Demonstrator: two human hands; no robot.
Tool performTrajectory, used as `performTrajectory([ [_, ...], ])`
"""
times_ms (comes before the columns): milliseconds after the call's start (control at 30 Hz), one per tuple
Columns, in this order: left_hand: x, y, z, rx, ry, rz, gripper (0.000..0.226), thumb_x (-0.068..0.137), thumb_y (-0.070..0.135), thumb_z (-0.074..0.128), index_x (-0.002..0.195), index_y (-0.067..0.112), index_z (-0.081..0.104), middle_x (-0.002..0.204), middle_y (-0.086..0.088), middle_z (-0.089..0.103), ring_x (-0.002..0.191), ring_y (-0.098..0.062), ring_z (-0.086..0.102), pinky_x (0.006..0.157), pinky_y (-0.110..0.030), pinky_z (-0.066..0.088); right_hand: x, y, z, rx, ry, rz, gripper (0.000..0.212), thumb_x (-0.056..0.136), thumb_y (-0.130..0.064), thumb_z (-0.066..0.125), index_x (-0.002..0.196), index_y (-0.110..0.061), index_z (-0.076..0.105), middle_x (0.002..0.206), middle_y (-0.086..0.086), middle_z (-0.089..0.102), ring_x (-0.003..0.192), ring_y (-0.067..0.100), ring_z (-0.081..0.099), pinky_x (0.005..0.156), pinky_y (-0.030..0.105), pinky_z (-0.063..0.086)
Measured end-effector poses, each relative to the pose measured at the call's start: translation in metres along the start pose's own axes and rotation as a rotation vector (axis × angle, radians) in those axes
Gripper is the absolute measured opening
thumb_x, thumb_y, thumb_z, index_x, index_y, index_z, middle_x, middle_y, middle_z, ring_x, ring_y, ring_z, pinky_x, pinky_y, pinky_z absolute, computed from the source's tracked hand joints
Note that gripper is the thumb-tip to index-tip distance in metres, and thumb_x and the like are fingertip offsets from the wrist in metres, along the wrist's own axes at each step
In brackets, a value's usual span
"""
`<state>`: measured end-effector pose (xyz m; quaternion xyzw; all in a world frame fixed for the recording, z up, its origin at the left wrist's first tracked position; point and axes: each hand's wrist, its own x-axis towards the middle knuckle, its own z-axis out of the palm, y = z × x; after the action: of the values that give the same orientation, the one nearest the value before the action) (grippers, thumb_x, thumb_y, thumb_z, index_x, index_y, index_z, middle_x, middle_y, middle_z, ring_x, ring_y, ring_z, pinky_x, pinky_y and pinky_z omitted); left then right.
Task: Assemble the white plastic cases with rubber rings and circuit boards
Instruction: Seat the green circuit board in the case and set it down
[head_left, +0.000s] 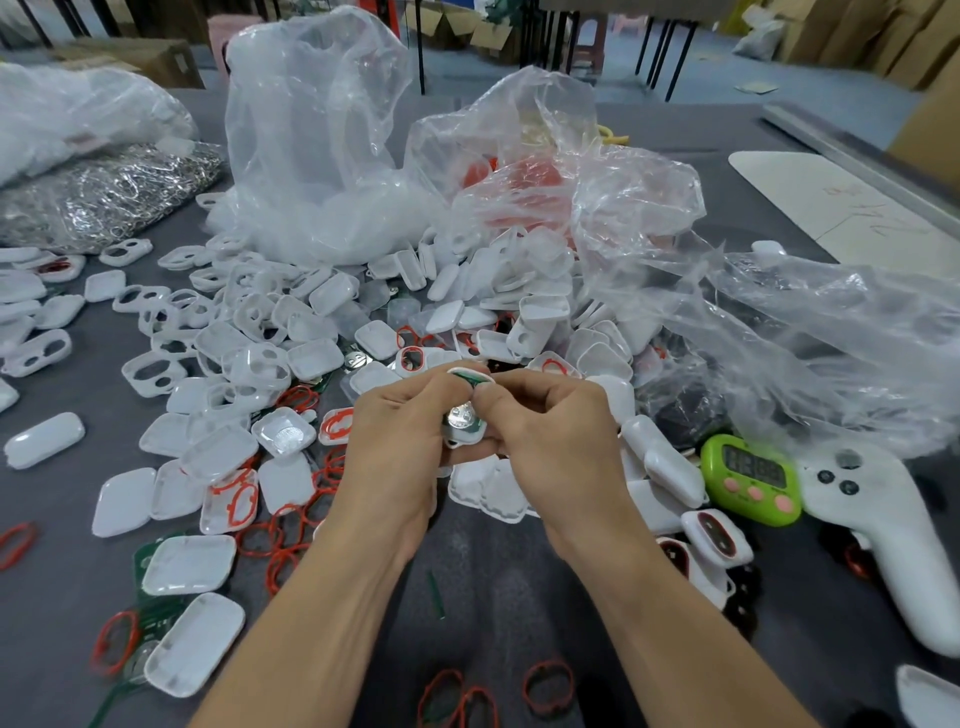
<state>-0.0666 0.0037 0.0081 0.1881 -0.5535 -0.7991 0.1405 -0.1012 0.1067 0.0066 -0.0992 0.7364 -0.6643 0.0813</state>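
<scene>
Your left hand (400, 441) and right hand (550, 431) both pinch one smooth white plastic case (457, 440). A round silver cell (461, 415) lies between your thumbs.

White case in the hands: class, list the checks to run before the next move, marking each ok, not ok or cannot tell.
1. White case gripped by left hand and right hand: ok.
2. Circuit board with coin cell in the case: ok.
3. Board fully seated: cannot tell, fingers cover its edges.
4. Rubber ring fitted in this case: cannot tell.
5. Loose red rubber rings lying close by: ok.
</scene>
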Motion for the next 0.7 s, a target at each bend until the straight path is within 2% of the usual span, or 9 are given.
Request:
performTrajectory([
  [133, 0.0001, 0.0001, 0.0003, -0.026, 0.026, 0.007, 0.036, 0.087, -0.008, 0.053, 0.070, 0.007, 0.080, 0.066, -0.011, 0.071, 0.055, -0.014, 0.067, 0.049, -0.024, 0.056, -0.0004, 0.0016, 0.0023, 0.031, -0.023, 0.009, 0.017, 0.081, -0.030, 0.066, 0.088, -0.028, 0.081, 0.083, -0.003, 0.079, 0.076, 0.025, 0.078, 0.082, 0.051, 0.061],
  [233, 0.0010, 0.0001, -0.0012, -0.051, 0.030, -0.002, 0.037, 0.090, -0.005, 0.054, 0.071, 0.011, 0.081, 0.068, -0.009, 0.072, 0.055, -0.013, 0.066, 0.044, -0.021, 0.051, -0.0014, 0.0017, 0.0036, 0.112, -0.059, 0.017, 0.018, 0.076, -0.020, 0.069, 0.087, -0.028, 0.081, 0.083, 0.005, 0.078, 0.078, 0.025, 0.078, 0.074, 0.047, 0.064],
  [300, 0.0010, -0.0008, -0.0027, -0.028, 0.002, 0.001, 0.035, 0.093, -0.002, 0.055, 0.078, 0.014, 0.082, 0.077, -0.008, 0.077, 0.064, -0.013, 0.071, 0.050, -0.022, 0.054, -0.0016, 0.0024, 0.0039, 0.115, -0.070, 0.015, 0.023, 0.074, -0.017, 0.070, 0.089, -0.029, 0.081, 0.084, 0.002, 0.079, 0.078, 0.019, 0.077, 0.074, 0.045, 0.065],
  [400, 0.0001, -0.0026, -0.0031, -0.022, -0.052, -0.009, 0.032, 0.094, 0.000, 0.054, 0.087, 0.013, 0.083, 0.087, -0.014, 0.078, 0.077, -0.018, 0.075, 0.061, -0.027, 0.060, 0.0009, 0.0047, 0.0018, 0.107, -0.040, 0.036, 0.025, 0.070, -0.018, 0.071, 0.090, -0.029, 0.080, 0.084, -0.003, 0.079, 0.082, 0.015, 0.076, 0.083, 0.049, 0.063],
  [700, -0.0031, -0.0083, 0.0066, -0.048, 0.010, -0.007, 0.027, 0.094, 0.000, 0.056, 0.088, 0.007, 0.081, 0.089, -0.019, 0.076, 0.077, -0.022, 0.073, 0.062, -0.028, 0.059, 0.0029, 0.0046, 0.0041, 0.118, 0.067, 0.097, 0.025, 0.061, -0.023, 0.075, 0.080, -0.037, 0.080, 0.078, -0.004, 0.079, 0.080, 0.021, 0.077, 0.083, 0.051, 0.063],
])
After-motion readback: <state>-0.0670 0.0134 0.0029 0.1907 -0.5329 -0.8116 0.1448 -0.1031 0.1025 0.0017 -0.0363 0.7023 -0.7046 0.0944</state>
